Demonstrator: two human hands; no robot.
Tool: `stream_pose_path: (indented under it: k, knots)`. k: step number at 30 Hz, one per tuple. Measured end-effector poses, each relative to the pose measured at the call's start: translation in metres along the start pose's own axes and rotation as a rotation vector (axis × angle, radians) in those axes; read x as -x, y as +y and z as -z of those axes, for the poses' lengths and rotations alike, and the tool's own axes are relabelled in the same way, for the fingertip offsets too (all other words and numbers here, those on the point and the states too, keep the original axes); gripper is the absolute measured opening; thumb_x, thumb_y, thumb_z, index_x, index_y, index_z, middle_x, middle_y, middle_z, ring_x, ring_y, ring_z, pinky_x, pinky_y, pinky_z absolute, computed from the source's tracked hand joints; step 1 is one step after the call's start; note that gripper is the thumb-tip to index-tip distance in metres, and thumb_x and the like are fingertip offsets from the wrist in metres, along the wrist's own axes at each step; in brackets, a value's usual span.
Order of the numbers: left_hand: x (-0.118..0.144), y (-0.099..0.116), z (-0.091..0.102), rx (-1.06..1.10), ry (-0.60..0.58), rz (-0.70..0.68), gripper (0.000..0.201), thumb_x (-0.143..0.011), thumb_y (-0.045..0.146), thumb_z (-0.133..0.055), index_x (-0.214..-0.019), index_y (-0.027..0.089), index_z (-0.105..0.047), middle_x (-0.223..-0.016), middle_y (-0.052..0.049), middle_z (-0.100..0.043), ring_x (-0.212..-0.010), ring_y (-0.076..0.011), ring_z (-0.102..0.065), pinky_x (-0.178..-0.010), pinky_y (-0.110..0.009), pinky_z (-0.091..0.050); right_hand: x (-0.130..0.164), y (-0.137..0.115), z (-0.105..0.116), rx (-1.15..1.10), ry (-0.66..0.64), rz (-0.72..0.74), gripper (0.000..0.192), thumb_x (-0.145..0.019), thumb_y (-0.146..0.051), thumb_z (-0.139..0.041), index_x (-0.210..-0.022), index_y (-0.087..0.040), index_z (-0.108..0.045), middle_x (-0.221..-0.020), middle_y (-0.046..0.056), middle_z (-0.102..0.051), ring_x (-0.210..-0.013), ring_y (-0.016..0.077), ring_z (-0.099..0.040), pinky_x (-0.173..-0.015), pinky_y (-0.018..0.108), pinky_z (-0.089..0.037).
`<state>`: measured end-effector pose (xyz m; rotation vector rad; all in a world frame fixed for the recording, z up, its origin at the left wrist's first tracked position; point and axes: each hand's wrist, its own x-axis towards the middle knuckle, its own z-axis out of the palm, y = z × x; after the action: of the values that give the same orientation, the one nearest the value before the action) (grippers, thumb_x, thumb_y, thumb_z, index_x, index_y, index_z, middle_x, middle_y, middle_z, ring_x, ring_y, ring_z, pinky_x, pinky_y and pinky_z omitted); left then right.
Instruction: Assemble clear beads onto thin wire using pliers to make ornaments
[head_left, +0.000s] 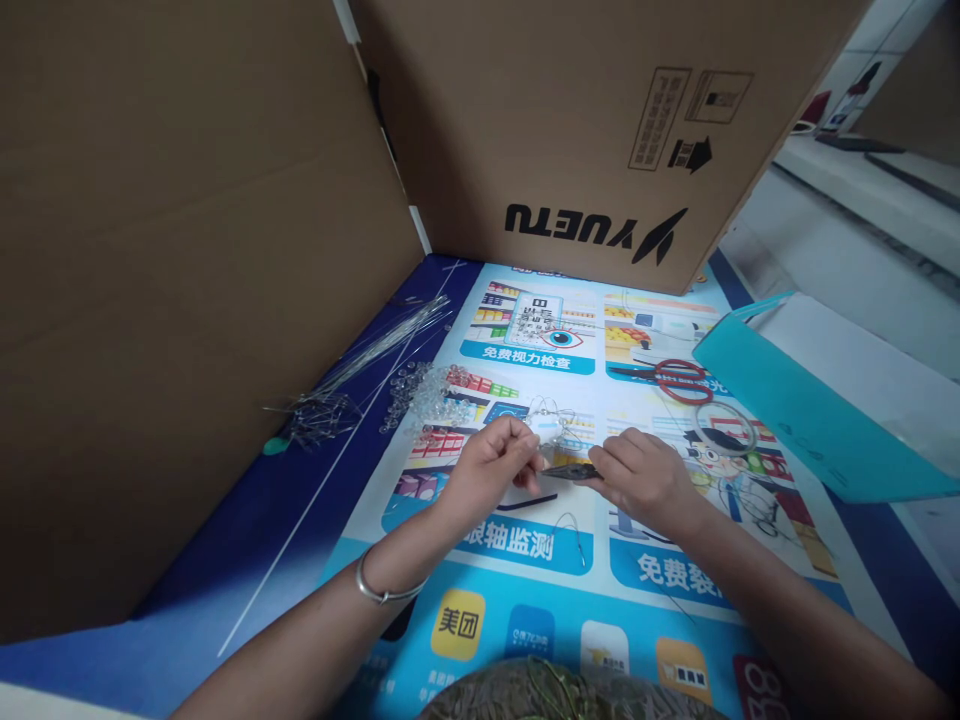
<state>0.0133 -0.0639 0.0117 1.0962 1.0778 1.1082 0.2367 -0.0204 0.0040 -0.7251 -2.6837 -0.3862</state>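
Observation:
My right hand [639, 474] is closed around a pair of dark pliers [570, 471], whose pointed jaws reach toward my left fingertips. With fingers pinched, my left hand [501, 458] meets the plier tip; what it pinches is too small to make out. Just beyond my hands lies a small tangle of thin wire loops [559, 420]. A short bent wire [576, 535] rests on the printed mat nearer to me. Clear beads [431, 395] are heaped to the left of my left hand.
Left of the beads lie long thin wires [390, 345] and a dark wire bundle [319, 418]. Red-handled scissors [679, 381] and a clear tape roll [724, 428] are at right, beside a teal folder [817, 420]. Cardboard panels [585, 120] stand at the back and left.

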Motion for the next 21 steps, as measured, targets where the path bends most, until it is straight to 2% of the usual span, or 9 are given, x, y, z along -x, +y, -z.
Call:
stream_pose_path:
  k: [12, 21]
  knots:
    - [0.0022, 0.0058, 0.0023, -0.078, 0.020, -0.072, 0.019, -0.086, 0.034, -0.049, -0.079, 0.016, -0.048, -0.071, 0.000, -0.062, -0.051, -0.0081, -0.058, -0.052, -0.020, -0.045, -0.0010, -0.0064, 0.0016, -0.096, -0.113, -0.110, 0.028, -0.087, -0.042, -0.046, -0.085, -0.018, -0.060, -0.074, 0.005, -0.058, -0.074, 0.0160, -0.052, -0.068, 0.027, -0.038]
    - [0.0057, 0.0068, 0.0036, -0.132, 0.021, -0.157, 0.016, -0.088, 0.030, -0.046, -0.081, 0.016, -0.049, -0.073, -0.002, -0.063, -0.056, -0.0086, -0.059, -0.055, -0.021, -0.046, -0.0003, -0.0086, -0.0004, -0.202, -0.070, -0.137, 0.028, -0.087, -0.041, -0.048, -0.092, -0.017, -0.061, -0.078, 0.006, -0.062, -0.076, 0.0155, -0.057, -0.066, 0.026, -0.043]
